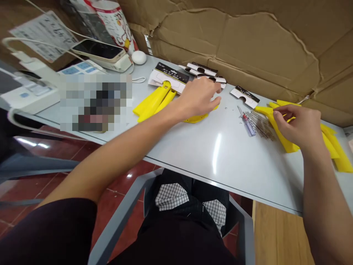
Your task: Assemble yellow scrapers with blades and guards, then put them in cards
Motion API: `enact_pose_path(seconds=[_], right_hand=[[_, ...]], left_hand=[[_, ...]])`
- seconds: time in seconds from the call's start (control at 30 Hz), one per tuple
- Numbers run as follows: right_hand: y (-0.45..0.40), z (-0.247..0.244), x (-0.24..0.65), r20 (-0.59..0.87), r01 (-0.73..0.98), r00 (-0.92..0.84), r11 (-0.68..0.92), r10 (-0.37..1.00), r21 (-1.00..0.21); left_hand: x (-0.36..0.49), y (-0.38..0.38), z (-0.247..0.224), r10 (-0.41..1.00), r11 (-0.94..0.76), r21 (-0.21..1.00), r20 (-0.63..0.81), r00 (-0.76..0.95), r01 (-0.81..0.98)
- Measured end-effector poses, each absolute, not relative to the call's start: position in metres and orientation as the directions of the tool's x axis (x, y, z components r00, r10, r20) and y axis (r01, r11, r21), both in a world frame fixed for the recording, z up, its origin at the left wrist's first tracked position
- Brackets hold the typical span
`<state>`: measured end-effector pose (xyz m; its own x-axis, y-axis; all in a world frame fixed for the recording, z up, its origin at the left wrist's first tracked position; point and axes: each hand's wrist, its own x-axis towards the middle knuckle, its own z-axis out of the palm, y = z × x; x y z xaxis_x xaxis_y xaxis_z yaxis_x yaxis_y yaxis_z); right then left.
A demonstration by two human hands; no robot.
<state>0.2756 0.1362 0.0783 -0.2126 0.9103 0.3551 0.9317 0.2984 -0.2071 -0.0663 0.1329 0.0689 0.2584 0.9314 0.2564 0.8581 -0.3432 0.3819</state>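
Observation:
My left hand (200, 96) reaches over the table with its thumb apart from the bent fingers. Its fingertips are near white and black packaging cards (202, 69), and a rounded yellow plastic part (196, 119) lies partly hidden beneath it. Two long yellow pieces (154, 101) rest beside that wrist. On the right, my right hand (300, 123) has thumb and index finger brought together over a yellow plastic piece (286, 143); whatever is between the tips is too small to make out. A screwdriver (249, 126) with a clear handle lies left of this hand, among small screws and clear bags (263, 129).
One card (245, 96) lies near the cardboard wall (234, 40). More yellow pieces (335, 147) are at far right. A phone (97, 49), power strips (31, 99), cables and a white egg-shaped object (139, 57) occupy the left. A blurred-out patch hides part of the table.

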Motion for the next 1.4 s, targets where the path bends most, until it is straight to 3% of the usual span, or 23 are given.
enact_pose_path(seconds=[0.23, 0.37, 0.5, 0.63, 0.7, 0.8, 0.97, 1.03, 1.13, 1.23, 1.4], right_hand=[[0.14, 0.08, 0.32, 0.321, 0.986, -0.123, 0.153, 0.939, -0.072], [0.132, 0.091, 0.326, 0.17, 0.99, -0.027, 0.049, 0.985, -0.129], [0.123, 0.085, 0.311, 0.055, 0.987, -0.087, 0.093, 0.995, -0.132], [0.12, 0.072, 0.298, 0.088, 0.993, -0.118, 0.119, 0.989, 0.003], [0.119, 0.071, 0.296, 0.074, 0.989, -0.146, 0.145, 0.987, 0.011], [0.117, 0.08, 0.298, 0.041, 0.991, -0.102, 0.105, 0.994, -0.084], [0.11, 0.095, 0.297, 0.081, 0.938, 0.061, -0.029, 0.995, -0.346], [0.107, 0.093, 0.289, 0.084, 0.886, 0.061, -0.016, 0.995, -0.463], [0.1, 0.085, 0.266, 0.055, 0.781, -0.043, 0.068, 0.998, -0.62], [0.089, 0.079, 0.236, 0.034, 0.737, -0.153, 0.137, 0.988, -0.662], [0.072, 0.073, 0.195, 0.009, 0.721, -0.229, 0.175, 0.973, -0.671]], left_hand=[[-0.063, 0.112, 0.081, 0.942, -0.333, 0.408, 0.179, 0.283, 0.85], [-0.056, 0.105, 0.082, 0.908, -0.406, 0.341, 0.258, 0.331, 0.848], [-0.057, 0.104, 0.08, 0.896, -0.422, 0.329, 0.292, 0.334, 0.845], [-0.058, 0.106, 0.078, 0.912, -0.395, 0.371, 0.27, 0.309, 0.84], [-0.058, 0.106, 0.078, 0.921, -0.379, 0.408, 0.248, 0.299, 0.831], [-0.058, 0.106, 0.079, 0.928, -0.369, 0.458, 0.237, 0.289, 0.809], [-0.057, 0.104, 0.083, 0.922, -0.379, 0.526, 0.281, 0.265, 0.761], [-0.053, 0.103, 0.083, 0.925, -0.378, 0.608, 0.28, 0.256, 0.698], [-0.045, 0.102, 0.08, 0.953, -0.266, 0.801, 0.135, 0.271, 0.536], [-0.039, 0.101, 0.076, 0.948, -0.085, 0.936, -0.029, 0.316, 0.341], [-0.037, 0.104, 0.07, 0.907, 0.117, 0.99, -0.141, 0.396, 0.083]])
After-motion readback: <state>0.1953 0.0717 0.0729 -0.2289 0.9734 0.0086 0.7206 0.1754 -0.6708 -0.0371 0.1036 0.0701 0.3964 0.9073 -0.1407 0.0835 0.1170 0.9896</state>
